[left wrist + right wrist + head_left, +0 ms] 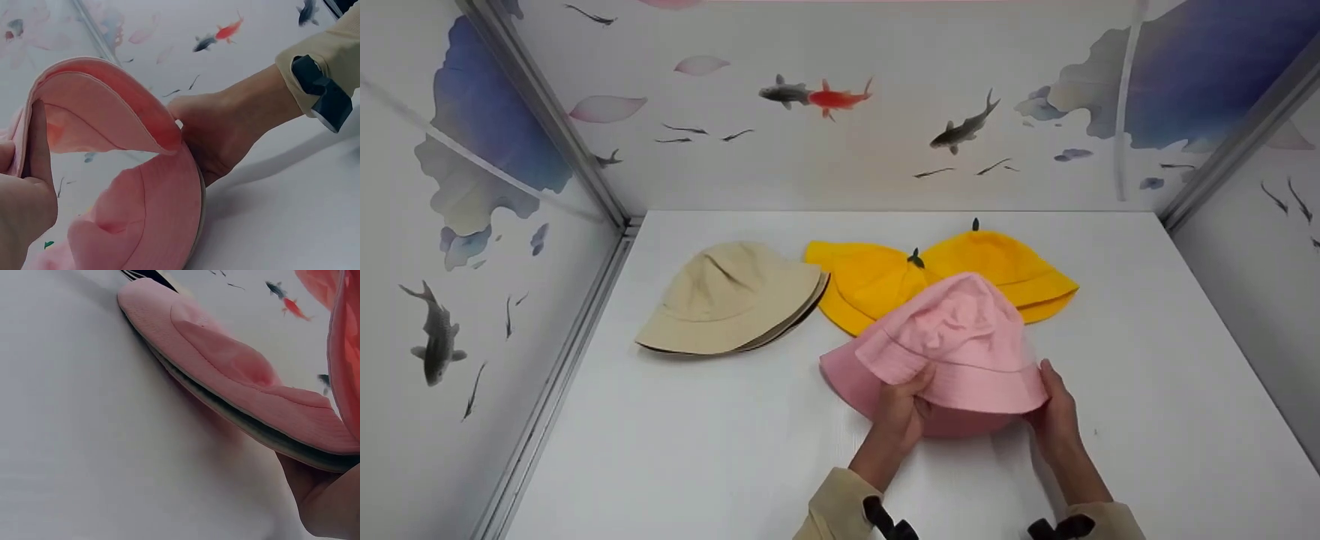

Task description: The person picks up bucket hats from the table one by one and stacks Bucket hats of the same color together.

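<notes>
An upper pink bucket hat (960, 322) is held up, crown away from me, over a second pink hat (844, 375) whose brim shows below and to the left. My left hand (900, 412) pinches the upper hat's brim, thumb outside; in the left wrist view a finger (39, 140) reaches inside the brim. At the right, my right hand (1057, 420) grips the brim edge, its fingers largely hidden behind the fabric. The right wrist view has the lower hat's brim (236, 394) lying slanted, with a dark layer at its edge.
Two yellow hats (870, 277) with small green tips lie behind the pink ones, partly covered. To the left sits a stack of beige bucket hats (735, 292) with dark edges beneath. White panels with painted fish (840, 97) enclose the white table (675, 450).
</notes>
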A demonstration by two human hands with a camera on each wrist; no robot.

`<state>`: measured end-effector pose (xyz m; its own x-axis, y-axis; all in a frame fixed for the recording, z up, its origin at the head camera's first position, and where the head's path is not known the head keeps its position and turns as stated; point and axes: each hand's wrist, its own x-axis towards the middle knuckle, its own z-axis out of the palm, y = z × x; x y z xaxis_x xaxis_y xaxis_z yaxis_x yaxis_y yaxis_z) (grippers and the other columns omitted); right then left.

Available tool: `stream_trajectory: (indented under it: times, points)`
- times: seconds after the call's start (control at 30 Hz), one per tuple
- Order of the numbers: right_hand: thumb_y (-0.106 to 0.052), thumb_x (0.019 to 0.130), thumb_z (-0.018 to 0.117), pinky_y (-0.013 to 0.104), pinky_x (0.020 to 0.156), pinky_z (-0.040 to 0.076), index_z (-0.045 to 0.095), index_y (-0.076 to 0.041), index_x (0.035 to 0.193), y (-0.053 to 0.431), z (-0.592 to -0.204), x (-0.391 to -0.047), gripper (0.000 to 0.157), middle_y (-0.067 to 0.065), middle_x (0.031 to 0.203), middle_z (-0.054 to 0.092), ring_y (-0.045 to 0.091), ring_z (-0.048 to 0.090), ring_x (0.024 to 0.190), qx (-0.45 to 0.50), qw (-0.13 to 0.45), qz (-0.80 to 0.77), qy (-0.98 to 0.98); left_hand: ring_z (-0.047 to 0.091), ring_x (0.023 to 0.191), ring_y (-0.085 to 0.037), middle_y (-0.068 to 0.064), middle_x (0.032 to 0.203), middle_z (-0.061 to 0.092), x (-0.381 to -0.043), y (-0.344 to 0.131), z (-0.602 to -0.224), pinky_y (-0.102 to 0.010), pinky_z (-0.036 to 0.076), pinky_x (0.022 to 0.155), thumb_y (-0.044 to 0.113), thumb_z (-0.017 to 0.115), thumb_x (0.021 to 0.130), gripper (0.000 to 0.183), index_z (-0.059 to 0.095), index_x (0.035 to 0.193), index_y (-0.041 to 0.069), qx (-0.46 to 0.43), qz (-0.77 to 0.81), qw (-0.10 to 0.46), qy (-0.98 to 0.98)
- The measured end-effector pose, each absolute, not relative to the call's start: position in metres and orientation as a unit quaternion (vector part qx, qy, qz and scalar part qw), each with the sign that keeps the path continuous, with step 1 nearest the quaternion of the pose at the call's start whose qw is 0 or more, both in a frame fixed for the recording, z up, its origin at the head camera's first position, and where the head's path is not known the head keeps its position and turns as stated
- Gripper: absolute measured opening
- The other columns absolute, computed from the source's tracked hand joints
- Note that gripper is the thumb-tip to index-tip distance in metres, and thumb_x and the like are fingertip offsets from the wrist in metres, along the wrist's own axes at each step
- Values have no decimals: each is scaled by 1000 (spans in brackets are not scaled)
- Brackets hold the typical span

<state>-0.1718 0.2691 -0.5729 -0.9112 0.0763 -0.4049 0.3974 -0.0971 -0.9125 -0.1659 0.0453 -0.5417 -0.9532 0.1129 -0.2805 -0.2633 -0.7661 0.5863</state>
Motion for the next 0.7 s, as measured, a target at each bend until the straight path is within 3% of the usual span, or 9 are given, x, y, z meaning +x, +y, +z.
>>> stream_trajectory:
  times: [0.2,0.27,0.37,0.57,0.7]
  points:
    - [-67,100,31,28,124,23,19,-24,161,271,-575,-171,76,-5,163,26,8,30,140,192,118,-702,675,57,101,-10,0,110,65,-170,30,-557,-21,50,93,0,62,94,37,52,129,-4,-131,891,84,426]
    - [-67,99,36,33,127,17,20,-22,161,271,-575,-171,78,-5,166,23,9,26,145,200,119,-699,676,56,104,-12,-5,116,63,-170,23,-561,-25,49,99,3,63,94,40,50,131,-5,-128,864,75,482]
    - [-68,97,40,35,128,17,21,-20,161,271,-576,-170,82,-5,167,22,13,23,150,209,120,-690,682,55,109,-16,-11,125,61,-168,12,-565,-35,45,108,8,64,93,45,49,134,-4,-127,816,63,560]
    - [-67,97,41,35,126,24,33,-17,157,268,-578,-172,79,0,164,31,15,29,149,227,123,-667,699,56,113,-21,-16,130,61,-167,-4,-568,-46,42,114,15,68,91,54,48,137,-5,-128,741,55,657]
    - [-66,96,44,19,113,40,40,-14,153,267,-577,-174,77,0,157,42,3,46,127,242,122,-654,706,57,113,-23,-17,131,62,-171,-15,-570,-46,43,113,17,70,90,55,50,136,-4,-130,700,43,701]
